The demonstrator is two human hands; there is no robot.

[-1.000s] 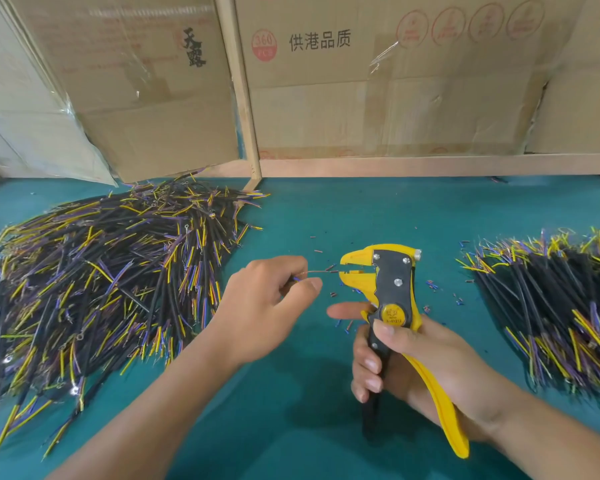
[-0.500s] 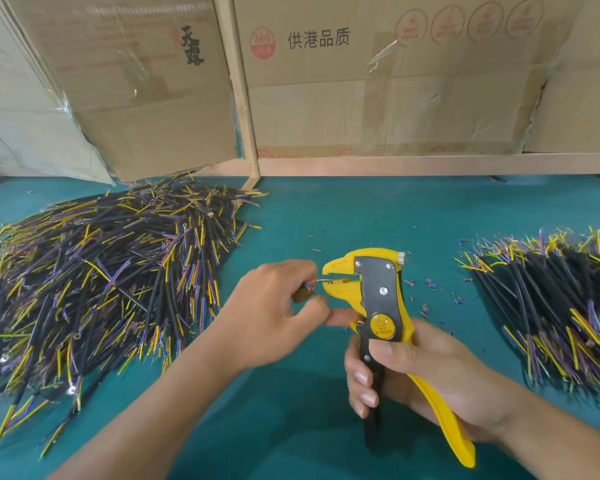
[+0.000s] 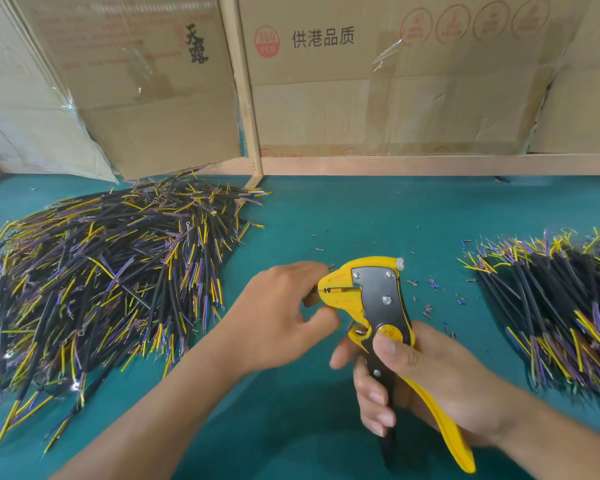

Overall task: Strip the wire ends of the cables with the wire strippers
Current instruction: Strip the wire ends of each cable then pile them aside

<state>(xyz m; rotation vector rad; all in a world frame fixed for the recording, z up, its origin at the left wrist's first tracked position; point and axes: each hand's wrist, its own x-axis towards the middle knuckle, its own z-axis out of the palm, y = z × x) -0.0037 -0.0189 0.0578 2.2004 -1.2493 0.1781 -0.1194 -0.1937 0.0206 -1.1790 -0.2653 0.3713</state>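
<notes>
Yellow plastic and grey steel make up the automatic wire strippers (image 3: pixel 378 306), which stand roughly upright over the teal bench mat (image 3: pixel 343 216) near its front middle. The right hand (image 3: pixel 440 379) grips them low down: its thumb lies across the round yellow dial, its fingers curl round the black handle, and the long yellow lever handle runs down past the palm towards the near edge. The tool's beaked head points left, its jaws nearly together on a thin bare wire end (image 3: pixel 333 289) that sits in the slot.

Just left of the head, touching it, the left hand (image 3: pixel 278 313) pinches that short cable between thumb and curled fingers; the cable itself is almost wholly hidden inside the hand, so its colour cannot be told.

Well apart on the left lies the big loose heap of black-sheathed cables (image 3: pixel 94 289) with yellow, purple and blue cores fanned out at their ends. A neater pile of the same black cables (image 3: pixel 555 313) lies at the right edge. Between that pile and the tool, tiny red and blue scraps of insulation (image 3: pixel 433 285) dot the mat. Brown cardboard cartons (image 3: pixel 378 91) with printed characters and a pale wooden post (image 3: pixel 245 88) stand along the back.
</notes>
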